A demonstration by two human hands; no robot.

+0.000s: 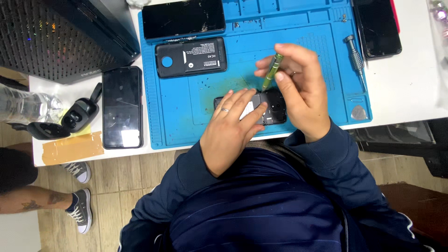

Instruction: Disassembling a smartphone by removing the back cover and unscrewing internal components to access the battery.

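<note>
Fingers of the right hand (298, 88) are pinched around a green screwdriver (271, 71), its tip set on the opened phone (273, 108); the left hand (233, 128) is pressed flat on it. The phone lies at the mat's (177, 116) near edge, so a slip could gouge it or push it off. Open mat remains at left.

Bright, even overhead light, soft short shadows under the hands, faint glare on the dark phone screens (122, 106), white table (406, 88) slightly overexposed, sharp centre, mild wide-angle bending at edges
</note>
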